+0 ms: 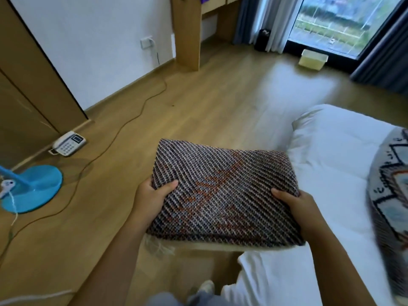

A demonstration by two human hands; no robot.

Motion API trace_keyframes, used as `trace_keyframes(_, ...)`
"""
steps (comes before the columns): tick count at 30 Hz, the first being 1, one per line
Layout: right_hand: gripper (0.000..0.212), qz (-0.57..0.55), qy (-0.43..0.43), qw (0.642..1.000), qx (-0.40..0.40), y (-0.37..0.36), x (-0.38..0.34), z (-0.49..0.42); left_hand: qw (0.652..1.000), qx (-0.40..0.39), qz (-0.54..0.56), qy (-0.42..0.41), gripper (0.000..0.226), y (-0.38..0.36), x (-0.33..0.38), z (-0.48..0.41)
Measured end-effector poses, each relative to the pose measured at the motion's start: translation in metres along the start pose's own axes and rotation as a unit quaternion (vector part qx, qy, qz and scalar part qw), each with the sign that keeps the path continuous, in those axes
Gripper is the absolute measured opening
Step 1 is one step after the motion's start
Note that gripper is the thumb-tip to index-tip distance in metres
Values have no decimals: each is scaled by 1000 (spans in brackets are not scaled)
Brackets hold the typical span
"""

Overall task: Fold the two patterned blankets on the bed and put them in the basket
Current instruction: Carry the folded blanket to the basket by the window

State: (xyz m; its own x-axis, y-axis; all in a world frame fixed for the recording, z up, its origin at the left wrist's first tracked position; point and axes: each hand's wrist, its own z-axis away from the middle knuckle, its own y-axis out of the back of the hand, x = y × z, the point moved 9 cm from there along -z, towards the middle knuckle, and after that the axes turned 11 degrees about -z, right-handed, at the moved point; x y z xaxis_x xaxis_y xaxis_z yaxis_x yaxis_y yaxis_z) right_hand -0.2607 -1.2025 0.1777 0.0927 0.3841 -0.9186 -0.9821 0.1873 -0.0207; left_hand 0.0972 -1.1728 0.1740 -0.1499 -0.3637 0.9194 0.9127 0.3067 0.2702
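Head view shows a folded patterned blanket (223, 193) held in the air between both hands, over the gap where the floor (198, 96) meets the corner of the bed (331, 151). The left hand (152, 200) grips its 9 o'clock edge, thumb on top and the other fingers hidden beneath, so it is clamped on the fabric. The right hand (298, 206) does the same at the 3 o'clock edge. A 2nd patterned blanket (390, 206) lies unfolded on the bed at 3 o'clock, partly cut off by the frame edge.

I judge 2 risks. The bundle is held only by its sides; if either grip slackens, the layers could slide apart and the fold would open, and the loose fringe (157, 247) hanging at 7 o'clock hints the lower layers are not tightly tucked. A cord (123, 127) trails across the floor from 10 o'clock toward 8 o'clock, and a blue fan base (33, 188) sits at 9 o'clock; stepping that way with both hands full could mean a trip.

The bundle lies nearly flat, top face up, tilted slightly. Its long axis runs roughly 9 to 3 o'clock between the hands. A pale container (313, 59) stands by the window at 1 o'clock; whether it is the basket I cannot tell.
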Motion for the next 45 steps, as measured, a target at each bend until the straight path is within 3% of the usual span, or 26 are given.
trace_keyframes(3, 14, 0, 5, 1000, 29, 7, -27, -57, 1000, -19, -10, -8, 18, -39, 31, -65)
trace_keyframes(12, 27, -36, 17, 994, 103, 3, -91, -223, 992, -106, -43, -53, 21, -145, 115, -265)
trace_keyframes(24, 23, -66, 11, 977, 204, 32, -173, -425, 966, -219, -103, -87, 20, -321, 236, -485)
trace_keyframes(37, 34, -53, 19, 974, 220, 157, -304, -705, 965, -241, -88, -46, 20, -578, 354, -663)
trace_keyframes(45, 15, -62, 20, 970, 233, 190, -371, -887, 964, -245, -95, -38, 17, -703, 427, -814)
